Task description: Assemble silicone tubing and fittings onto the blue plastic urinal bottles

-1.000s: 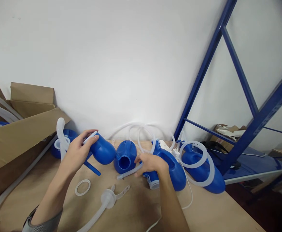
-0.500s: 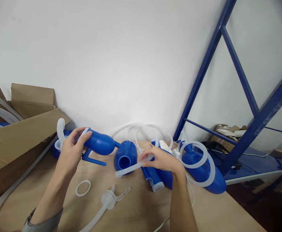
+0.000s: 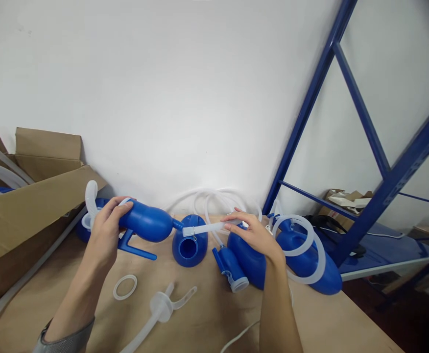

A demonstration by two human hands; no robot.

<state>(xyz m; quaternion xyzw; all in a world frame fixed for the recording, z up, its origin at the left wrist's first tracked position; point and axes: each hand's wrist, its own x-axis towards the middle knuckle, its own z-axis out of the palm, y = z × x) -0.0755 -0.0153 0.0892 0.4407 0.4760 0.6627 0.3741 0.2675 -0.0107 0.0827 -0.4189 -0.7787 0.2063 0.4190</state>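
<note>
My left hand (image 3: 106, 223) is closed around the wide end of a blue plastic urinal head (image 3: 148, 221), whose handle hangs below and whose narrow spout points right. In my right hand (image 3: 253, 233), a clear flexible tube (image 3: 210, 227) is pinched between thumb and fingers. The tube's end, with a thin wire clip (image 3: 194, 233) on it, lies at the spout's tip; I cannot tell whether it is pushed on. Behind the tube stands a blue bottle (image 3: 179, 252) with a round mouth. Another blue urinal head (image 3: 232, 267) with a clear cap lies beside my right hand.
On the table (image 3: 207, 318) are a white ring (image 3: 125, 287) and a clear stopper (image 3: 161, 306) with a tube. A cardboard box (image 3: 49, 196) holds tubing at left. More blue bottles (image 3: 321, 269) and coiled tubing lie right, near a blue metal rack (image 3: 310, 98).
My right hand has risen and brought the tube's end up to the spout. The blue urinal head in my left hand has shifted slightly left and down.
</note>
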